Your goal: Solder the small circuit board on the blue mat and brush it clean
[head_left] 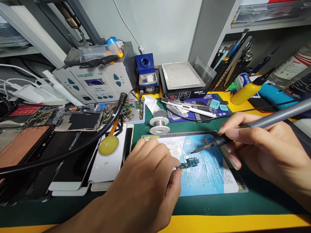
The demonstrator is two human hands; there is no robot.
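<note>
My right hand (259, 142) grips a soldering iron (274, 115) like a pen, its tip pointing down and left. That tip hovers just above and apart from a small blue circuit board (191, 162). My left hand (150, 174) is closed, thumb against curled fingers, on the near-left end of this board. A bit of something white shows between the left fingers, too small to name. Beneath the board lies a blue and white printed sheet (209, 184) on a grey-edged mat. A spool of solder wire (159, 125) stands just beyond my left hand.
Several phones and phone parts, among them a white phone (107, 163), lie at left, crossed by a black hose (97, 136). Behind stand a hot-air station (97, 82), a blue soldering station (147, 71) and a heating plate (183, 77). A yellow bottle (246, 92) is at right.
</note>
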